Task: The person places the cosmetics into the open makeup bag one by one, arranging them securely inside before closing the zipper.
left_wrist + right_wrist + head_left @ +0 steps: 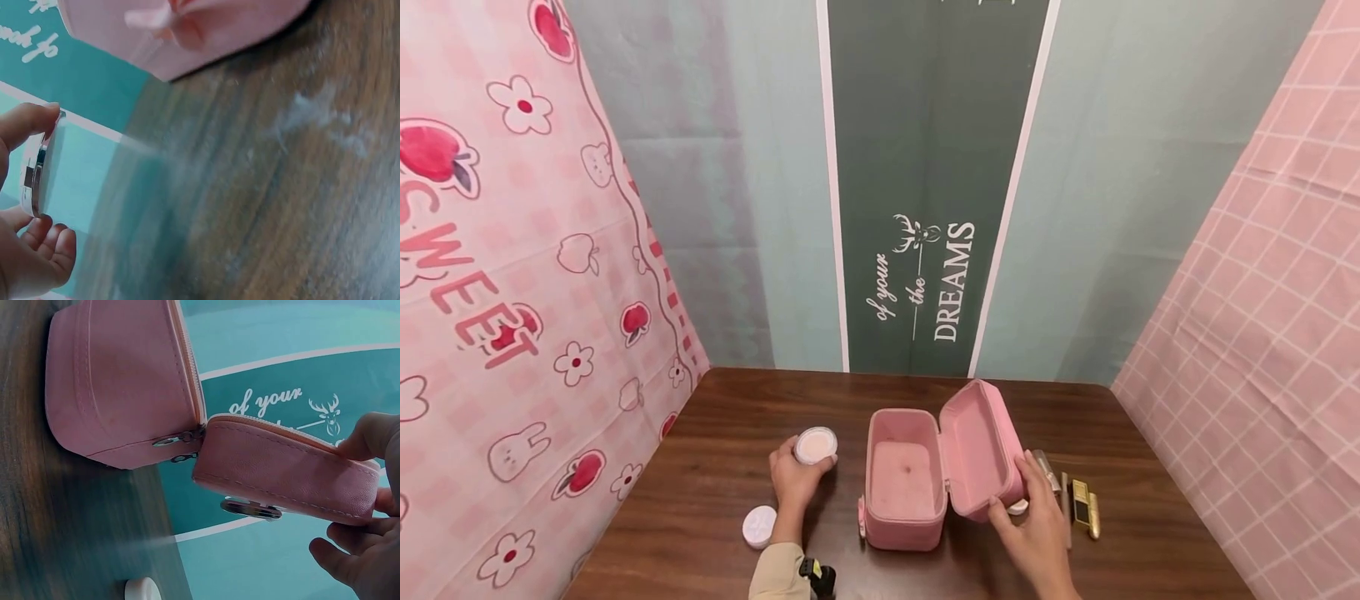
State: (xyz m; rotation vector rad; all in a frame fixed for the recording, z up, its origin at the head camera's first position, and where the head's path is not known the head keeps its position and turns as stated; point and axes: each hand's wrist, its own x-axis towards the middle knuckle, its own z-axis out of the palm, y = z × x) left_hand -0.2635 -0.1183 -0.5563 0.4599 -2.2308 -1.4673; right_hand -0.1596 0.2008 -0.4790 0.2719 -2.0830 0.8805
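**Two Grips at Once, Plenty to Fumble**

On my feed, the left hand [795, 481] pinches a round compact [816, 447] by its edge, pale face up, left of the pink case [906, 535]; the right hand [1037, 527] grips the case's lid [979, 450], tilted out to the right. Here's my worry: that rim looks slick, so a loosened pinch could drop the compact. Tug the lid too hard and the base could tip; release it and it could knock the white item [1018, 507] peeking out beneath, or the silver tube [1046, 470] close by. The sleeve [778, 573] could bump the white disc [759, 527] too. Below, dark wood-grain table [685, 508]; behind, a green backdrop [925, 125] with white lettering, flanked by fruit-print cloth [572, 325] left, pink grid cloth [1262, 275] right.
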